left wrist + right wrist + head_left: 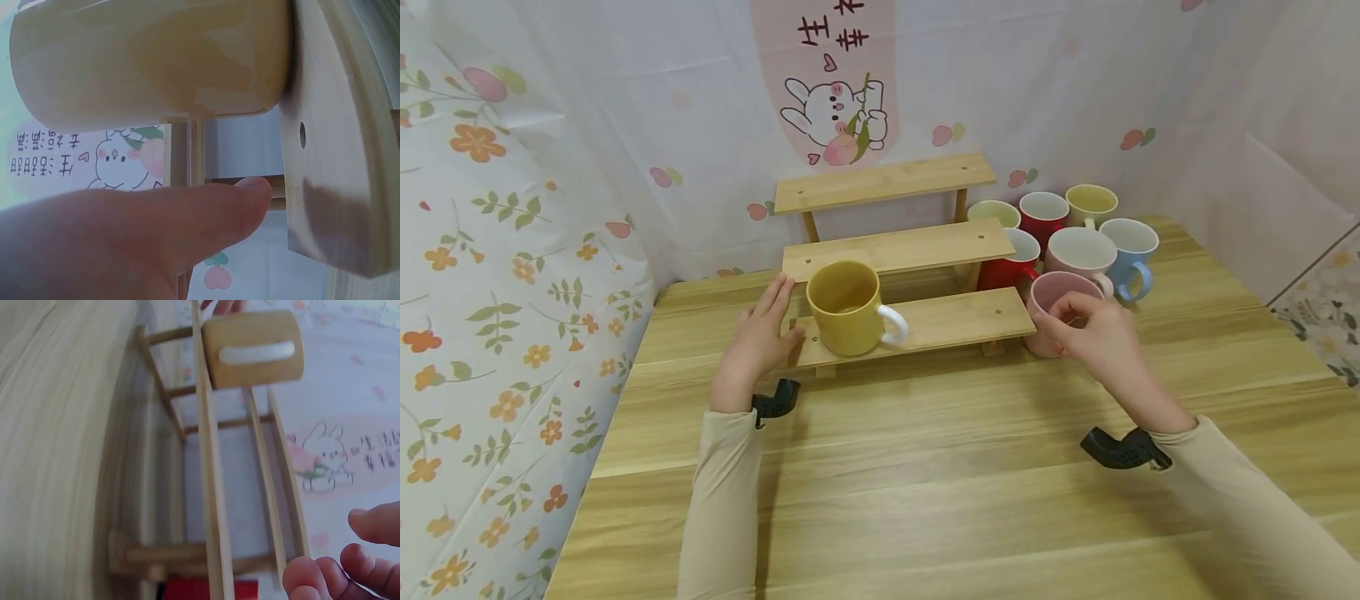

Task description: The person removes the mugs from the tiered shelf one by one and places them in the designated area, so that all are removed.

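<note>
A three-tier wooden rack (917,250) stands on the table, with a yellow mug (846,312) upright on its lowest tier. The mug's white handle (893,323) points right. My left hand (756,342) is at the rack's left end, fingers stretched forward and thumb close to the lowest shelf (325,169). By the rack's right end, my right hand (1097,333) overlaps a pink mug (1045,337), fingers loosely bent near its rim. In the right wrist view a gap shows between thumb (378,524) and fingers, with no mug between them.
Behind the pink mug several mugs crowd together: a red mug (1000,271), a pale pink mug (1078,250), a light blue mug (1127,250), a second red mug (1043,212) and a yellow mug (1090,200). A patterned curtain (685,100) hangs behind the wooden table (895,467).
</note>
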A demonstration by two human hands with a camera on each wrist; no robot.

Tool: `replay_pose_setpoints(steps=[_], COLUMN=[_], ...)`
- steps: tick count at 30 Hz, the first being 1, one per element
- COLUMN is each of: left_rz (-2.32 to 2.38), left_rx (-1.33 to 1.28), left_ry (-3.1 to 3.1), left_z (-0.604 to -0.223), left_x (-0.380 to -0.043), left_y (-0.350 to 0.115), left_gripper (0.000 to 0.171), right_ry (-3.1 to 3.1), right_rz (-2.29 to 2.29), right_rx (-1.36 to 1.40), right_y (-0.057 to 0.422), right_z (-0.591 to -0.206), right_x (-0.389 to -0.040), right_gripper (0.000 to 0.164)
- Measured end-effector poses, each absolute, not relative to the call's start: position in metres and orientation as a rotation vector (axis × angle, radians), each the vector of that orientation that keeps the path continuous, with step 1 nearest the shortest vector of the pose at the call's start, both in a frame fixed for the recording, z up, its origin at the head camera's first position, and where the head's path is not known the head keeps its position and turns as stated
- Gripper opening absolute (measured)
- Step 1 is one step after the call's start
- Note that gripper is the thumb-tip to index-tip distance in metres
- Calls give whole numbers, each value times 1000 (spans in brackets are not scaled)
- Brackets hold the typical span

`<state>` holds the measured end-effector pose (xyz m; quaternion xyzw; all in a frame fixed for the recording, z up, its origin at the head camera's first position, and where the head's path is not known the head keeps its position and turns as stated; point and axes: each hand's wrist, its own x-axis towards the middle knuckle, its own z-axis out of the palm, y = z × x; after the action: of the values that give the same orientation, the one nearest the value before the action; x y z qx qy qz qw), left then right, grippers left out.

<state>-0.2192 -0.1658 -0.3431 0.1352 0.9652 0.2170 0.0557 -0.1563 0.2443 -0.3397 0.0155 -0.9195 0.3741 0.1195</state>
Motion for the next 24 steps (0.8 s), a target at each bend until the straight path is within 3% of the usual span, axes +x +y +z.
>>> replay_pose_setpoints(steps=[24], left_rz=[696], left_rx=[389], left_ry=[2900], left_z=[-340], left_x=[-217], left_y=[-166], left_gripper=[75], right_ry=[-2740], right_rz=[1453], right_rx=[308], right_y=[146], right_z=[-335], right_x=[-179], right_gripper=[20])
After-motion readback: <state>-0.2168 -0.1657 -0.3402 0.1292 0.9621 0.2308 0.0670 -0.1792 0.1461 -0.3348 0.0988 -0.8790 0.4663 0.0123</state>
